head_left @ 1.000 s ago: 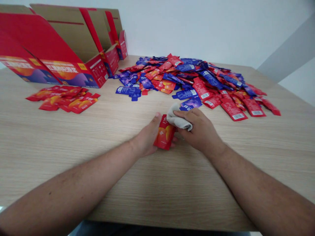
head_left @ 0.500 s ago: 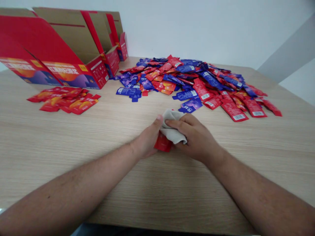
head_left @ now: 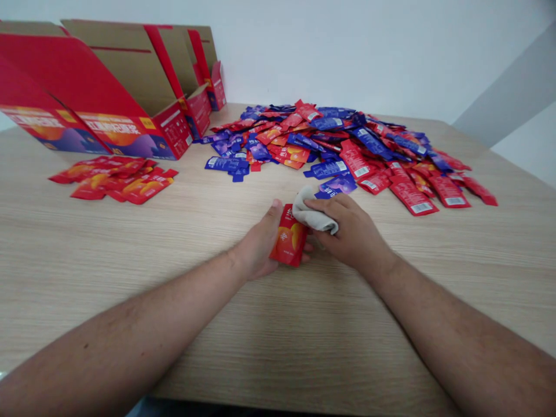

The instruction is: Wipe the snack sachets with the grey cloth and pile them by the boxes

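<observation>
My left hand (head_left: 259, 243) holds a red pouch (head_left: 288, 238) printed with orange fruit, its printed front facing up and its fingers partly hidden beneath it. A light grey cloth (head_left: 313, 214) is bunched in my right hand (head_left: 350, 234), at the upper right edge of the pouch. Just beyond the cloth lies a purple-blue pouch (head_left: 337, 185) at the near edge of a mixed heap of red and blue pouches (head_left: 299, 136).
On the left, a small group of red pouches (head_left: 115, 178) lies overlapping on the wooden table (head_left: 195, 226). Behind them stand several open red cardboard boxes (head_left: 117, 130) with raised flaps. A white wall (head_left: 347, 52) rises behind the table.
My right hand has moved the cloth slightly right and up, off the pouch's face. The pouch's front, mostly covered before, now shows. My left hand has kept its grip.
</observation>
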### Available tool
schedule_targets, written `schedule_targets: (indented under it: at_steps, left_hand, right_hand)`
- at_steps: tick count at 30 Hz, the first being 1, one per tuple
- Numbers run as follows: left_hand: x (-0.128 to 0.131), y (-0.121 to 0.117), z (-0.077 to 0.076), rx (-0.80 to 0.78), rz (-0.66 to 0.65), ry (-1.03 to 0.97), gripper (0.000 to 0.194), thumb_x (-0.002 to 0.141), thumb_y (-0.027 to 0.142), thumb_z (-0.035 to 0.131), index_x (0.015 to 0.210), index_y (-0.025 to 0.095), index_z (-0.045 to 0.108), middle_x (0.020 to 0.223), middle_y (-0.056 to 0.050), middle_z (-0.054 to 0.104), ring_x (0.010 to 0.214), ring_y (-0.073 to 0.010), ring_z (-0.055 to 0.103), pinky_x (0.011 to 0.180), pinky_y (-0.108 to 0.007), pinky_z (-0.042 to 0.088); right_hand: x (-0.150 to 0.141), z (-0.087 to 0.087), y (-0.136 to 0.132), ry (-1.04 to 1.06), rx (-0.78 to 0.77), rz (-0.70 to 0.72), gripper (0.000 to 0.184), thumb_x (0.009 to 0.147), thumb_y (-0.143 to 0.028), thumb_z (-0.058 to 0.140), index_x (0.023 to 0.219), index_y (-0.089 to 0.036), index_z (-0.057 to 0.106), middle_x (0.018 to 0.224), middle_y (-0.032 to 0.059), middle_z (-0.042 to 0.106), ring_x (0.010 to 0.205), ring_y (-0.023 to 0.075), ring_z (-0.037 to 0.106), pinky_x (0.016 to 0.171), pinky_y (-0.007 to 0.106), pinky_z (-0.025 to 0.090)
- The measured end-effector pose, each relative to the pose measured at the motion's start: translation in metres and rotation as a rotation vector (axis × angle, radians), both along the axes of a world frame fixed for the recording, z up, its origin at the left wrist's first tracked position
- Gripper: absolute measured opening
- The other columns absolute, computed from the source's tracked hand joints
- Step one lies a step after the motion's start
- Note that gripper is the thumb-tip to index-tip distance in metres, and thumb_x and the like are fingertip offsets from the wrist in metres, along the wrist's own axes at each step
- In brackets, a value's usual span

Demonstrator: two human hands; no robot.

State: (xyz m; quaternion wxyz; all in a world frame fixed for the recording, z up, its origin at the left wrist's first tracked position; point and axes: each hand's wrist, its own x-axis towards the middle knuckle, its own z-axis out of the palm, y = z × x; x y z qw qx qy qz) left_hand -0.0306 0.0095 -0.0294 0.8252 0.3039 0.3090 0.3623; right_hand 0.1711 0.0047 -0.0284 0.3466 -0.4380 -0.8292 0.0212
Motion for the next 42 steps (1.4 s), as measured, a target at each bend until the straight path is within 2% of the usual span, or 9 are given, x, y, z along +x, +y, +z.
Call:
schedule_targets:
  at_steps: [3, 6, 12, 16, 21, 27, 31, 37, 42]
  left_hand:
    - [-0.0001, -0.0002, -0.0004, -0.001, 0.0, -0.013, 0.066, 0.111, 0.068, 0.036, 0.124, 0.015, 0.073, 0.095, -0.013, 0.08, 0.069, -0.0219, 0.076, 0.062, -0.033, 0.064]
    - [0.0014, -0.001, 0.0008, -0.008, 0.026, -0.014, 0.063, 0.116, 0.057, 0.026, 0.128, 0.016, 0.072, 0.091, -0.012, 0.079, 0.069, -0.0215, 0.075, 0.062, -0.032, 0.062]
    - [0.0003, -0.0002, 0.0023, -0.018, 0.0, 0.024, 0.07, 0.114, 0.064, 0.023, 0.124, 0.015, 0.072, 0.094, -0.013, 0.079, 0.068, -0.0211, 0.075, 0.061, -0.033, 0.064]
    - [0.001, -0.0004, -0.0019, 0.019, 0.036, -0.042, 0.062, 0.116, 0.056, 0.025, 0.136, 0.017, 0.069, 0.099, -0.013, 0.08, 0.074, -0.0221, 0.076, 0.061, -0.031, 0.062]
    - [-0.003, 0.0, -0.0017, -0.006, -0.025, -0.015, 0.071, 0.11, 0.073, 0.033, 0.123, 0.015, 0.073, 0.098, -0.015, 0.079, 0.071, -0.0226, 0.076, 0.064, -0.035, 0.065]
    - [0.0025, -0.0013, 0.0024, -0.007, 0.057, -0.026, 0.062, 0.117, 0.054, 0.025, 0.129, 0.015, 0.071, 0.1, -0.013, 0.08, 0.075, -0.0206, 0.075, 0.067, -0.031, 0.063]
    - [0.0003, 0.0003, 0.0002, -0.018, -0.007, 0.008, 0.072, 0.113, 0.067, 0.023, 0.12, 0.015, 0.073, 0.095, -0.014, 0.079, 0.069, -0.0221, 0.075, 0.063, -0.035, 0.064]
    - [0.0023, -0.0004, 0.0019, -0.003, 0.034, -0.024, 0.063, 0.117, 0.055, 0.023, 0.123, 0.016, 0.072, 0.089, -0.011, 0.078, 0.067, -0.0208, 0.073, 0.06, -0.032, 0.061]
    - [0.0018, -0.0016, 0.0063, -0.027, 0.002, 0.039, 0.073, 0.115, 0.062, 0.017, 0.117, 0.014, 0.072, 0.091, -0.013, 0.079, 0.065, -0.0214, 0.074, 0.06, -0.034, 0.063]
  right_hand:
    - [-0.0009, 0.0008, -0.0018, -0.014, -0.002, 0.013, 0.053, 0.086, -0.016, 0.071, 0.138, -0.022, 0.074, 0.117, 0.0125, 0.076, 0.103, 0.0296, 0.07, 0.09, 0.045, 0.063]
    - [-0.0028, 0.001, -0.0041, -0.059, -0.042, 0.078, 0.055, 0.087, -0.018, 0.072, 0.141, -0.022, 0.073, 0.113, 0.0126, 0.074, 0.102, 0.0295, 0.07, 0.088, 0.045, 0.062]
    - [-0.0007, 0.0008, -0.0009, -0.004, -0.029, -0.02, 0.051, 0.087, -0.016, 0.07, 0.138, -0.021, 0.074, 0.115, 0.0127, 0.076, 0.103, 0.03, 0.069, 0.091, 0.046, 0.062]
    - [-0.0036, 0.0004, -0.0047, -0.055, -0.063, 0.08, 0.053, 0.088, -0.02, 0.072, 0.141, -0.024, 0.073, 0.113, 0.0116, 0.073, 0.101, 0.0285, 0.069, 0.088, 0.044, 0.062]
    - [-0.0007, 0.0001, -0.0023, -0.015, -0.045, -0.014, 0.053, 0.087, -0.016, 0.07, 0.14, -0.024, 0.073, 0.117, 0.0118, 0.077, 0.105, 0.0305, 0.07, 0.092, 0.047, 0.063]
    - [-0.004, 0.002, -0.0065, -0.071, -0.059, 0.097, 0.052, 0.088, -0.02, 0.071, 0.14, -0.02, 0.073, 0.113, 0.0135, 0.073, 0.1, 0.0293, 0.069, 0.086, 0.044, 0.063]
    - [-0.0023, 0.0018, -0.0047, -0.019, -0.056, -0.007, 0.051, 0.088, -0.017, 0.07, 0.139, -0.02, 0.074, 0.115, 0.0137, 0.075, 0.104, 0.0306, 0.07, 0.092, 0.047, 0.063]
    - [-0.0027, 0.0038, -0.008, -0.093, -0.058, 0.078, 0.054, 0.088, -0.018, 0.071, 0.141, -0.019, 0.073, 0.114, 0.0143, 0.073, 0.101, 0.03, 0.07, 0.086, 0.045, 0.063]
    - [-0.0009, 0.0043, -0.0049, -0.028, -0.026, -0.027, 0.051, 0.087, -0.015, 0.069, 0.138, -0.014, 0.074, 0.115, 0.0156, 0.076, 0.102, 0.03, 0.07, 0.091, 0.046, 0.063]
